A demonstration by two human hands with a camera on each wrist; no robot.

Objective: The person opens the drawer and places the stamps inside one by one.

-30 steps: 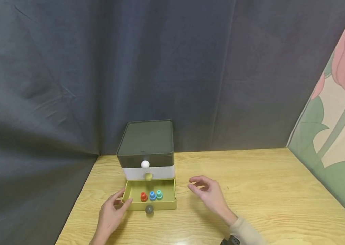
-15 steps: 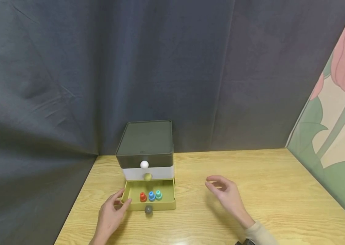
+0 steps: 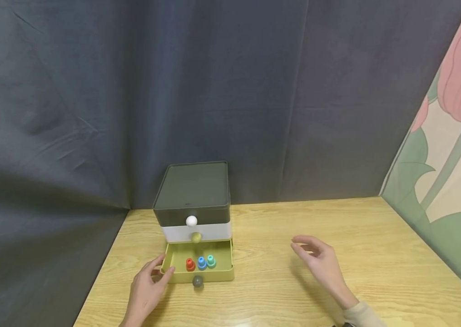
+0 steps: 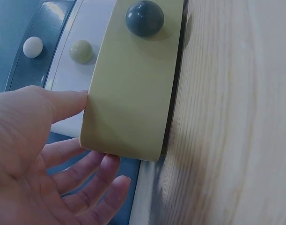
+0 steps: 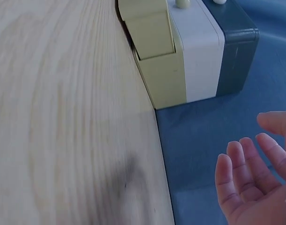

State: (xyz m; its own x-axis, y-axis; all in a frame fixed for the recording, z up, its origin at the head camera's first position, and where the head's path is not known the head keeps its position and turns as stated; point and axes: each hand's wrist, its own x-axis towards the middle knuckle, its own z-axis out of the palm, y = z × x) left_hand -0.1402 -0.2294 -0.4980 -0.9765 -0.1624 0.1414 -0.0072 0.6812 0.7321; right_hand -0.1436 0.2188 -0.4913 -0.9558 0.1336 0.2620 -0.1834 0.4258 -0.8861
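A small desktop drawer unit [image 3: 195, 184] stands left of centre in the head view, its yellow-green bottom drawer [image 3: 220, 275] pulled out. My left hand [image 3: 145, 290] grips that drawer's front left corner. In the left wrist view the thumb [image 4: 70, 104] lies at the top edge and fingers are at the side. Inside the drawer, a red cone-like piece [image 3: 190, 265], a blue one [image 3: 202, 263] and a teal one [image 3: 211, 261] stand in a row near the front, all with flared bases. My right hand [image 3: 324, 263] is over the table to the right, holding nothing, fingers loosely bent.
Above the open drawer are a white drawer [image 3: 173, 234] and a dark grey-green drawer [image 3: 173, 218], both closed. A dark round knob [image 3: 198, 281] juts from the bottom drawer. Dark curtains [image 3: 214, 91] hang behind the wooden table [image 3: 271, 290]; a flower-print cloth [image 3: 459, 181] hangs at right.
My right hand has moved right, away from the drawer unit. The left hand stays at the drawer's corner, and the three pieces keep their places.
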